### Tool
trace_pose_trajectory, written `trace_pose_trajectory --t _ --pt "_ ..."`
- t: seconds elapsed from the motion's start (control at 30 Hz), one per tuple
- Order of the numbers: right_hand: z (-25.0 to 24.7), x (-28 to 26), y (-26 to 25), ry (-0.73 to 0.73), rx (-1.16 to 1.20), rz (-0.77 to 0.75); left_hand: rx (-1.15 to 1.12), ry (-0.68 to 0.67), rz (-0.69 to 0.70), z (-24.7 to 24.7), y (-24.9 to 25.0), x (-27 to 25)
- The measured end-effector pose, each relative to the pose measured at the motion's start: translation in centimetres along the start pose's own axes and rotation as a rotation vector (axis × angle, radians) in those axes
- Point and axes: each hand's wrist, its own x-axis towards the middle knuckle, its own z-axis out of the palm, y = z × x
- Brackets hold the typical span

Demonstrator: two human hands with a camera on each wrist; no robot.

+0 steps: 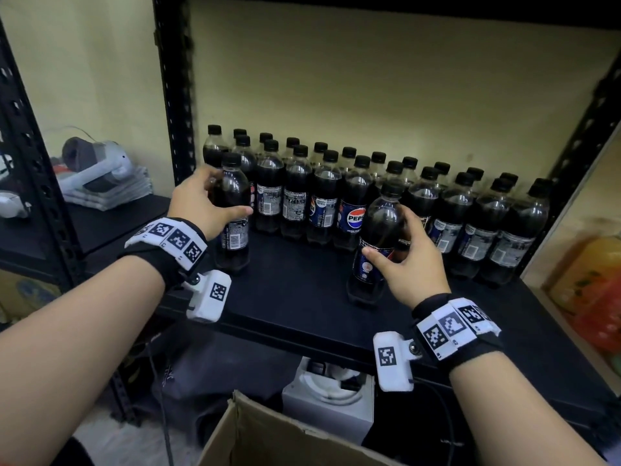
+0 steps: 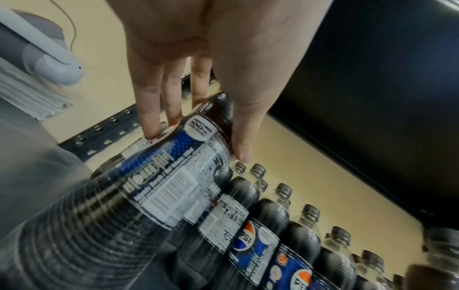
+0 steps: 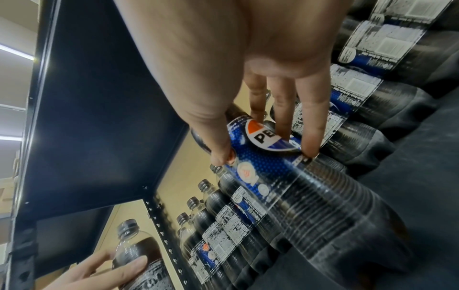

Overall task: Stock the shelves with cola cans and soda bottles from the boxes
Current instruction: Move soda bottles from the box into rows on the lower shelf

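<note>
Two rows of dark cola bottles [image 1: 353, 203] with black caps stand along the back of the black shelf [image 1: 295, 297]. My left hand [image 1: 201, 203] grips one cola bottle [image 1: 233, 210] standing at the shelf's left end, in front of the rows; the left wrist view shows thumb and fingers [image 2: 149, 109] wrapped round its upper body [image 2: 174, 176]. My right hand [image 1: 410, 257] grips another cola bottle [image 1: 379, 243], upright on the shelf in front of the rows right of the middle; its blue Pepsi label [image 3: 261, 157] sits between thumb and fingers [image 3: 310, 125].
An open cardboard box [image 1: 255, 435] sits below the shelf's front edge, beside a white appliance [image 1: 332, 395]. Black perforated uprights [image 1: 176, 89] frame the shelf. Folded cloths and a grey device [image 1: 97, 173] lie on the neighbouring shelf at left. Orange packaging [image 1: 594, 290] lies at right.
</note>
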Motion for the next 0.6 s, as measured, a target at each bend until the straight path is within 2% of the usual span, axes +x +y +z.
trace_pose_trajectory --t 0.47,0.6 --pt "2.8 5.5 0.4 -0.031 -0.017 0.061 0.002 0.141 -0.122 -0.3 -5.3 8.7" --pt "3.8 6.9 0.8 -0.025 -0.010 0.069 -0.046 0.173 -0.113 0.4 -6.6 10.4"
